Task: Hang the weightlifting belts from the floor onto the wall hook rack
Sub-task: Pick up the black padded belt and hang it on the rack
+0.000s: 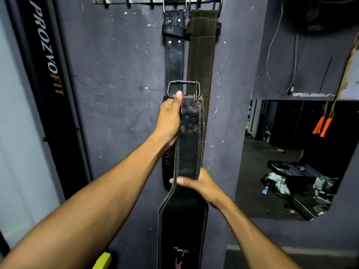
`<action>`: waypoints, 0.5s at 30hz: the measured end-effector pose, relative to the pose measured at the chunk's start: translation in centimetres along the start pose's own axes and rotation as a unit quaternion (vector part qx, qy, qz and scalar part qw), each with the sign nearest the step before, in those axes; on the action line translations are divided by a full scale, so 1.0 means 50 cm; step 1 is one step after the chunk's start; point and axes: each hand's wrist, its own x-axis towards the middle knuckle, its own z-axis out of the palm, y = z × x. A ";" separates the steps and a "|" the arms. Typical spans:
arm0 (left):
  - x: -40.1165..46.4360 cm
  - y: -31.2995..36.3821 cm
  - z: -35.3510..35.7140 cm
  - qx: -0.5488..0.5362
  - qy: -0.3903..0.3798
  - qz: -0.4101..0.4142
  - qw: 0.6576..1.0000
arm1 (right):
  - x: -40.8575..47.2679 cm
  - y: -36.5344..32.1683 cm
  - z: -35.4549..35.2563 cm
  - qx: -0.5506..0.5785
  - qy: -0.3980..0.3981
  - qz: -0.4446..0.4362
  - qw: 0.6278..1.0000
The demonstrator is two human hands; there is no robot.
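I hold a worn black leather weightlifting belt (189, 144) upright in front of the purple wall. My left hand (170, 117) grips its upper end just below the steel buckle (183, 89). My right hand (200, 184) clasps the strap lower down, where it widens into the padded back part. The metal hook rack (136, 0) runs along the top edge of the view. Two belts hang from its right hooks: a narrow black one (173, 55) and an olive-green one (202, 55). The hooks to the left carry nothing.
A black panel with lettering (46, 55) stands at the left. To the right a wall opening (287, 162) shows a dark room with litter on the floor. Orange-handled skipping ropes (322, 126) and cables hang at the upper right. A yellow object (103, 261) pokes in at the bottom.
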 end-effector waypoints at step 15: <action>0.023 0.072 -0.020 0.024 0.018 0.039 0.999 | -0.140 0.209 0.033 0.023 0.078 0.155 0.985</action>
